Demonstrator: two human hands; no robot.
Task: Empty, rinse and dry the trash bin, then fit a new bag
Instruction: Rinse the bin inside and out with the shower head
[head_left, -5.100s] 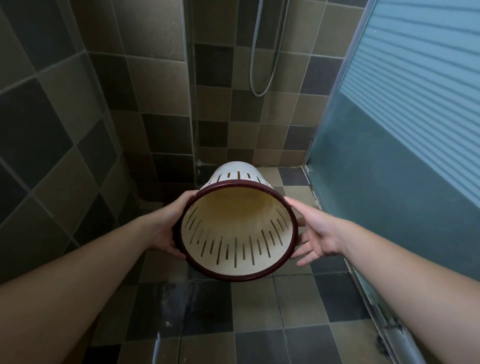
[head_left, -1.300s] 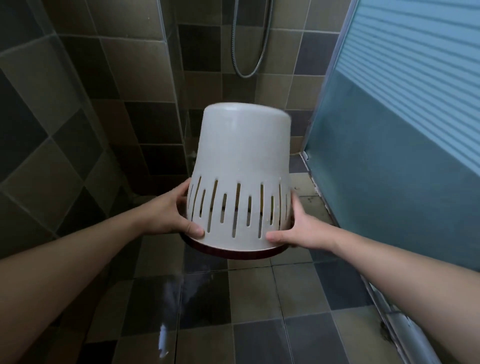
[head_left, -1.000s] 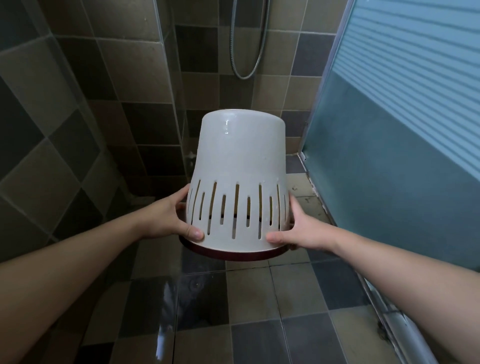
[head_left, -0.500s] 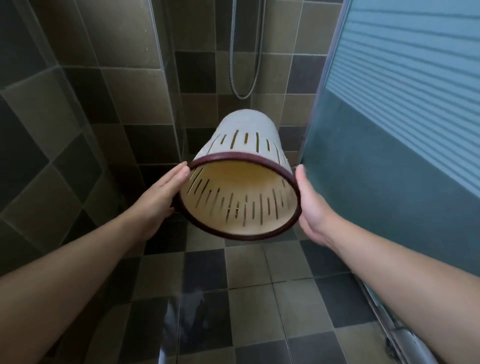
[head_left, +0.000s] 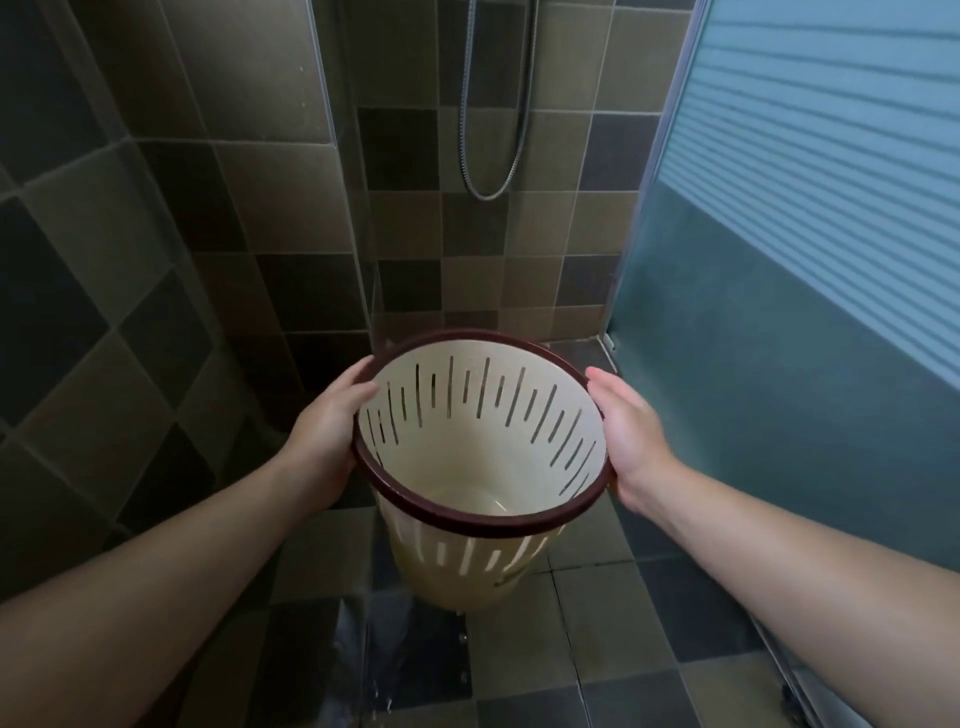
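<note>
The trash bin (head_left: 467, 431) is cream plastic with slotted walls and a dark maroon rim. I hold it in the air above the shower floor, nearly upright, its mouth tipped toward me. The inside holds no rubbish and looks wet at the bottom. My left hand (head_left: 324, 436) grips the rim on the left side. My right hand (head_left: 628, 441) presses against the rim on the right. A few water drops fall from the base onto the tiles.
Wet checkered floor tiles (head_left: 519, 670) lie below the bin. A tiled wall (head_left: 130, 260) stands close on the left. A metal shower hose (head_left: 493, 130) hangs on the back wall. A frosted blue shower door (head_left: 805, 286) runs along the right.
The bin was upside down a second ago. I have turned it over through a sideways tilt, so its mouth now faces up toward me.
</note>
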